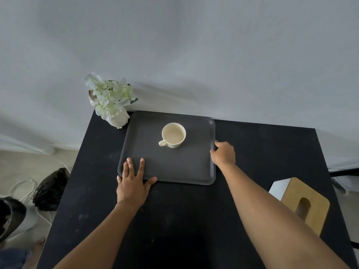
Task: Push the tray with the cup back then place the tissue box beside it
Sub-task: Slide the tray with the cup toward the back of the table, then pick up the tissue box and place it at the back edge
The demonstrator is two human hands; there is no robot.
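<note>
Upright cream cup (173,135) on dark tray (169,167); wood-topped tissue box (303,202) near-right.

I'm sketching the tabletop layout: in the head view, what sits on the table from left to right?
Vase of white flowers → left hand → cup → right hand → tissue box.

text: none legible | labels, brands, numbers, signs: none to be read on tray (174,167), cup (173,135), tissue box (305,204) or worktop (184,220)
</note>
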